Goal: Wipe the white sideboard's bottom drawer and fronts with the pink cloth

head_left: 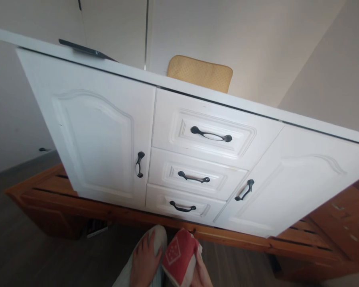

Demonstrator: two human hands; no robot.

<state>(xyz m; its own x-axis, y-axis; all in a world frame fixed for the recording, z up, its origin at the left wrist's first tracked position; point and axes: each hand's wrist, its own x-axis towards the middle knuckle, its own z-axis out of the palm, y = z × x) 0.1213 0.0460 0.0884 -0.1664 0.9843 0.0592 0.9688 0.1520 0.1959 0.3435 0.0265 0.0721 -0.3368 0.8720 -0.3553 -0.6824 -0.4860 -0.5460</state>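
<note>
head camera looks down, near white cabinet [179, 151].

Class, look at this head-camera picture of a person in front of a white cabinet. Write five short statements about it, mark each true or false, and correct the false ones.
1. The white cabinet has three drawers between two doors. True.
2. The top drawer stands open. False: all three are shut.
3. The right hand holds a red and white cloth. True.
4. The left hand grips a drawer handle. False: it rests on something white, low in the picture.
5. A yellow cushion shows behind the cabinet top. True.
</note>
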